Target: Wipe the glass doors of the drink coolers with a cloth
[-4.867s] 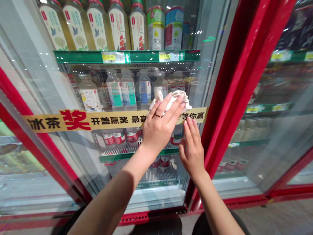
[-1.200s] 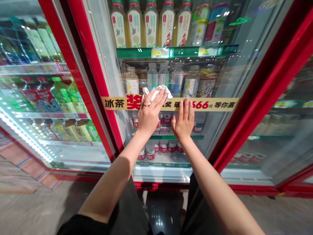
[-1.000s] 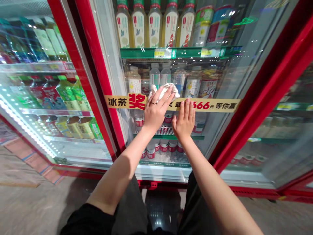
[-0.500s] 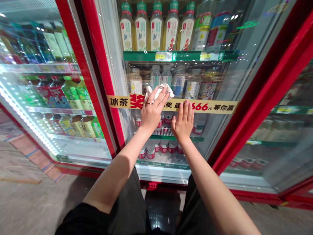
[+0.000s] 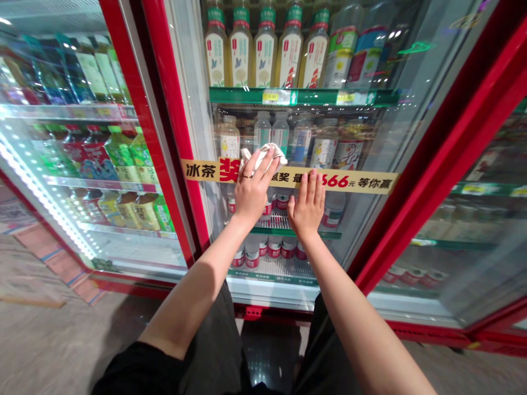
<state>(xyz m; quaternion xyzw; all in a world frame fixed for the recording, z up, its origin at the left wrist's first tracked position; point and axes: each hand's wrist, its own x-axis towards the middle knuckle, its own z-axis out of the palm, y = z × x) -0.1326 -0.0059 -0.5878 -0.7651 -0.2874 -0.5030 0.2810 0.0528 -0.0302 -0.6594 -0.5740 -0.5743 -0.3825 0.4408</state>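
Observation:
My left hand [image 5: 252, 193] presses a crumpled white cloth [image 5: 260, 155] against the glass door [image 5: 354, 219] of a drinks fridge. Its fingers lie over the cloth, and a ring shows on one finger. The cloth overlaps a yellow strip [image 5: 201, 170] with black and red lettering that runs across the glass. To the right, my right hand [image 5: 307, 208] rests flat on the door, holding nothing, its fingertips over the red digits on the strip. Behind the pane, bottles [image 5: 263, 55] fill the upper shelf, and smaller bottles are partly hidden by my hands.
Red door frames [image 5: 168, 99] stand on both sides of this pane. A lit fridge section with bottles [image 5: 119, 153] is at left, another section [image 5: 465, 219] at right. Boxes [image 5: 45, 247] stand on the floor [image 5: 74, 334] at lower left.
My left hand and the cloth have shifted slightly left across the glass, uncovering a bit more lettering on the strip. My right hand stays in place on the door.

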